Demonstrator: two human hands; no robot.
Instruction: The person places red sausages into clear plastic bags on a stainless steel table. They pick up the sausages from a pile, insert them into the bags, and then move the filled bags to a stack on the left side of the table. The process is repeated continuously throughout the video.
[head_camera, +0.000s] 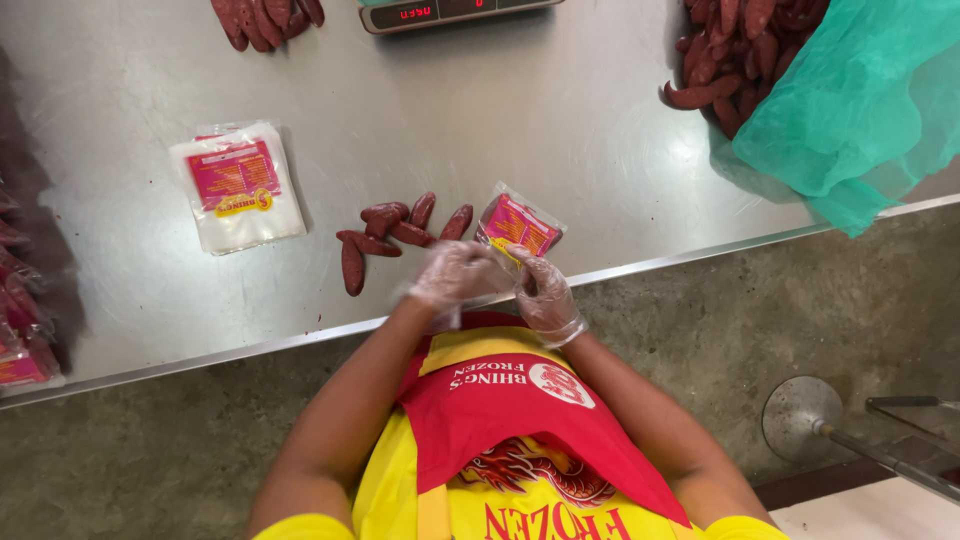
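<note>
The small clear pouch (518, 226) with its pink-and-yellow label is held just above the near edge of the steel table (560, 120), tilted so its long axis runs from about 11 o'clock down to 5 o'clock, its lower end in both gloved hands. The right hand (546, 296) pinches the pouch's lower edge, fingers (527, 262) clenched on the film from the 5 o'clock side; the left hand (456, 274) closes on the same end from 8 o'clock, its fingertips touching the plastic. Whether the pouch mouth is spread open cannot be told. The loose cluster of dark red sausages (390, 232) lies on the table at 9 o'clock from the pouch, just beside the left hand and nearer to it than to the right; most of them point roughly 1 to 7 o'clock. Farther out at 9 o'clock lies a flat stack of empty pouches (238, 186); at 12 o'clock a scale (450, 12), and at 2 o'clock a sausage heap (730, 55) beside green netting (860, 100).
</note>
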